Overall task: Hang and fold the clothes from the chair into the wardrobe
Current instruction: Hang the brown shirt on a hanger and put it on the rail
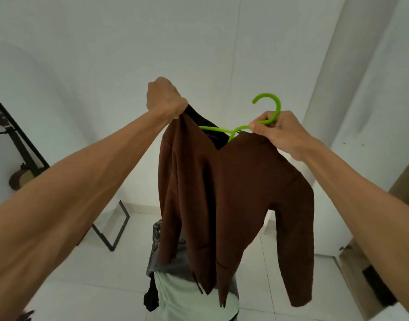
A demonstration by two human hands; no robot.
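Note:
A brown jacket [233,193] hangs in the air in front of me, one sleeve drooping on the right. My left hand [164,98] is shut on the jacket's left shoulder near the collar and lifts it. My right hand [282,133] pinches the neck of a bright green hanger [268,110] just under its hook, with the jacket's right shoulder beneath it. One hanger arm runs left inside the collar; the other is hidden by fabric. Below the jacket lies a pile of clothes [175,286]: pale green, denim and black pieces. The chair under them is hidden.
White walls fill the background. A guitar on a black stand [20,158] leans at the far left. A black metal frame [115,228] stands on the white tiled floor. A brown wooden panel edge [372,274] shows at the lower right.

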